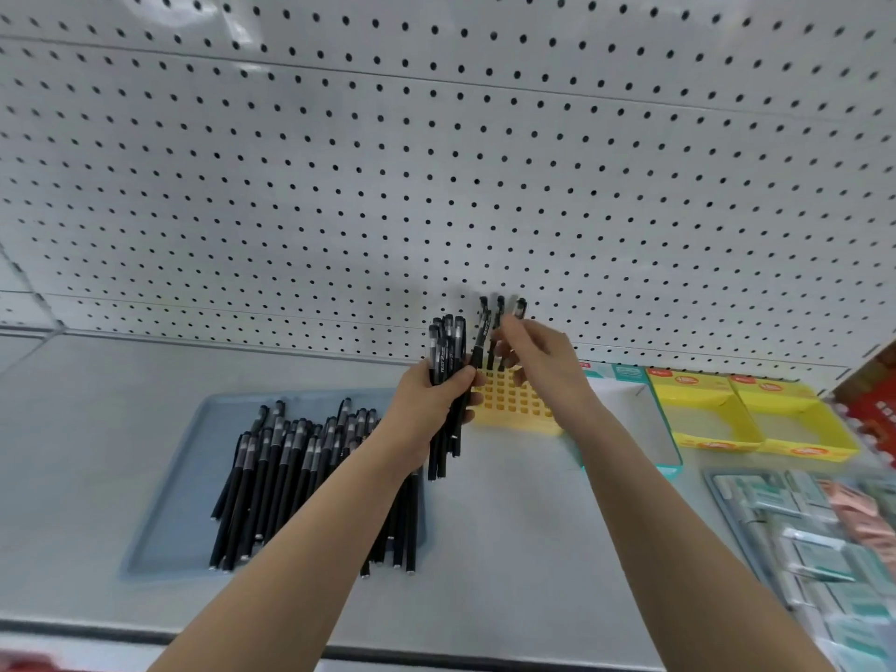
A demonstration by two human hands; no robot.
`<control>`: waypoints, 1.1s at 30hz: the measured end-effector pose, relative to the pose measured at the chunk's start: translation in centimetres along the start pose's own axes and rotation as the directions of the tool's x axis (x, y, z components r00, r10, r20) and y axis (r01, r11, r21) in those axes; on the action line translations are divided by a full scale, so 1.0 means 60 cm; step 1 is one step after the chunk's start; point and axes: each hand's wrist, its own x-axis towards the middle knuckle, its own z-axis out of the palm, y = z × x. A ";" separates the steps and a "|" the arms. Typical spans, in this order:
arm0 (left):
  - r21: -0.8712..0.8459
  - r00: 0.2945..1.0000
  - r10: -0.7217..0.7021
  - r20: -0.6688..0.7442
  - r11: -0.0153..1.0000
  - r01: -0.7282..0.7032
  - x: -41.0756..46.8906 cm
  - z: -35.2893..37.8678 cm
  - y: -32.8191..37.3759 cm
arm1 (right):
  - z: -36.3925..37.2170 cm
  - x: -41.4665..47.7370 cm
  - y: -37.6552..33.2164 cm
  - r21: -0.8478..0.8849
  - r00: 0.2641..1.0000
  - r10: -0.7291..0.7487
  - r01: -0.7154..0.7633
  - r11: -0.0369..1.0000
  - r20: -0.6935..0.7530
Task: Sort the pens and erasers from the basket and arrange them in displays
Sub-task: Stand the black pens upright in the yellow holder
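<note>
**Loading black pens into the yellow holder**

My left hand (431, 405) is curled tight round a bundle of black gel pens (447, 349), caps up, just left of the yellow grid pen holder (515, 405) and touching its left edge. The barrels carry white print that seems to begin "TEST"; the rest is too small to read.

My right hand (545, 363) reaches over the holder from the right. Its thumb and fingers are bent in a pinch among the upright pens (499, 308) standing in the holder's back row. Three caps show above my knuckles. I cannot tell which one of them my fingers actually have.

The holder sits on the white shelf (509, 526), close to the pegboard back wall (436, 162). Left of it, and nearer to me, lies a blue tray (194, 477) with a heap of loose black pens (291, 468), all lying roughly parallel with caps pointing toward the wall.

Right of the holder stands a teal-rimmed display box (625, 380). Beyond that are two yellow cardboard display boxes (756, 421) side by side, with red and orange labels too blurred to read. Nearer to me, on the right of the holder, a grey tray (712, 482) holds wrapped erasers (824, 540), mostly teal and white, some pinkish. Their print is illegible.
</note>
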 end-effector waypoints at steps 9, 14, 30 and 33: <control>0.016 0.998 -0.066 -0.008 0.998 0.066 0.002 0.009 -0.013 | -0.007 -0.014 -0.003 0.156 0.994 0.037 -0.053 0.986 0.103; -0.017 0.990 -0.097 -0.102 0.995 0.095 0.006 -0.019 -0.017 | -0.049 0.020 0.002 -0.123 0.944 -0.079 0.042 0.992 -0.319; -0.058 0.990 -0.033 -0.135 0.998 0.025 0.007 -0.036 -0.013 | -0.025 0.075 0.053 -0.501 0.939 -0.274 0.137 0.855 -0.210; -0.048 0.990 -0.029 -0.140 0.999 0.022 0.006 -0.035 -0.015 | -0.020 0.076 0.060 -0.500 0.955 -0.244 0.128 0.856 -0.172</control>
